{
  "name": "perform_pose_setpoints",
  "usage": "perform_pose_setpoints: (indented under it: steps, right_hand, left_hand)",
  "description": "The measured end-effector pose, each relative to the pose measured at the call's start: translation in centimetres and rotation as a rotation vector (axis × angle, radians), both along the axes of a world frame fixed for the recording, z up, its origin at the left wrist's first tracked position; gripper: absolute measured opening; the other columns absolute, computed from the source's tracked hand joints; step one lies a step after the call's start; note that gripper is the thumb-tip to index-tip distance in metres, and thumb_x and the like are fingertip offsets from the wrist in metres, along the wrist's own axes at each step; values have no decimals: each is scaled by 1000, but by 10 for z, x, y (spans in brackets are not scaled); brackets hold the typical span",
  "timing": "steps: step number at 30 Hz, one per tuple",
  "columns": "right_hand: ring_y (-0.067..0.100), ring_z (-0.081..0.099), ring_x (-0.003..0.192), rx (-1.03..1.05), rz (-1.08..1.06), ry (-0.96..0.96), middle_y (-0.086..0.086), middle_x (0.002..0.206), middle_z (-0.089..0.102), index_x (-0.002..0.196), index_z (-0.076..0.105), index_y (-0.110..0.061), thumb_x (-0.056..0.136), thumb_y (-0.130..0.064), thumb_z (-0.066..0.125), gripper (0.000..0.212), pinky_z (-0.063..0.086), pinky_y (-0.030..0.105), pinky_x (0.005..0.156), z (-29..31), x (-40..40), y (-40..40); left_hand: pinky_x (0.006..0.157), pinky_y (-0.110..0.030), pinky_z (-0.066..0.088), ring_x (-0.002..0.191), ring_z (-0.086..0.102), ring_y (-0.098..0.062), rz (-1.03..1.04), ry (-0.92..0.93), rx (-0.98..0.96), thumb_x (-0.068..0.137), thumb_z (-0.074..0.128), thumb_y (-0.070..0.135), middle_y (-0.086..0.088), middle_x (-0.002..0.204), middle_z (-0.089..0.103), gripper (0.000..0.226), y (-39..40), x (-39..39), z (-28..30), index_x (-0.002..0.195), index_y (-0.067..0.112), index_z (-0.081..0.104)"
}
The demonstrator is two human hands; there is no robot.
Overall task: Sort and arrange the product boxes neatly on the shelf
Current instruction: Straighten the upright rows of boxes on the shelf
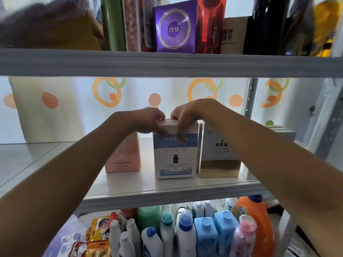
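Head view: left hand (148, 120) and right hand (187, 115) grip the "ROME…" box (175, 154) top.

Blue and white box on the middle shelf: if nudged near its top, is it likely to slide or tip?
The blue and white box stands tall and upright, so it probably tips. Both hands, left and right, grip its top, suggesting it is light. Its flat faces look stiff.
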State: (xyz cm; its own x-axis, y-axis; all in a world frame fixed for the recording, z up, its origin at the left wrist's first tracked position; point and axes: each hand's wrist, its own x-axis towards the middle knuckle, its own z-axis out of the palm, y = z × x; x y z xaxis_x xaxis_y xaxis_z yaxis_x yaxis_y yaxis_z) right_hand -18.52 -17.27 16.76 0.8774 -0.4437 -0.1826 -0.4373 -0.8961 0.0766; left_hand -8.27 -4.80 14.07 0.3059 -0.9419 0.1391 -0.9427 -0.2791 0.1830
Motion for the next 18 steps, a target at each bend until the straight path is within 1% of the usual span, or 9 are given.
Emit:
perform_pose_setpoints:
  steps: [2, 6, 11, 14, 18]
  right_hand:
    - [19, 65, 92, 3, 1, -18, -3, 106, 65, 116, 55, -23, 62, -35, 90, 66, 55, 37, 86, -5, -1, 1]
    - [18, 65, 91, 32, -2, -22, -1, 107, 63, 122, 50, -21, 65, -33, 89, 70, 55, 32, 80, -10, -1, 1]
    - [19, 67, 93, 52, -8, -14, -1, 109, 64, 123, 50, -23, 61, -39, 89, 75, 57, 37, 85, -10, 1, 2]
    - [20, 67, 92, 47, -16, -22, -1, 108, 65, 121, 50, -24, 59, -42, 89, 75, 57, 40, 87, -11, 0, 3]
    - [19, 68, 89, 52, -18, -32, 0, 107, 65, 120, 49, -25, 58, -46, 87, 76, 57, 38, 84, -10, -2, 7]
  left_hand:
    - [90, -39, 44, 106, 56, -27, 11, -10, 2, 85, 71, 40, -8, 118, 63, 50, 1, -2, -3, 123, 9, 60]
    - [79, -32, 41, 98, 56, -23, 1, 8, -8, 85, 72, 36, -6, 111, 64, 41, 1, -3, -10, 115, 12, 60]
    - [71, -29, 38, 91, 55, -20, -4, 0, -27, 81, 76, 35, -3, 104, 63, 38, 0, 0, -15, 109, 15, 60]
    - [72, -29, 38, 91, 54, -19, -13, -11, -50, 78, 78, 35, -2, 103, 61, 39, 0, -1, -17, 107, 17, 58]
    - [74, -30, 42, 93, 55, -20, -24, -4, -84, 76, 81, 34, -2, 104, 60, 42, 2, -2, -20, 105, 18, 57]
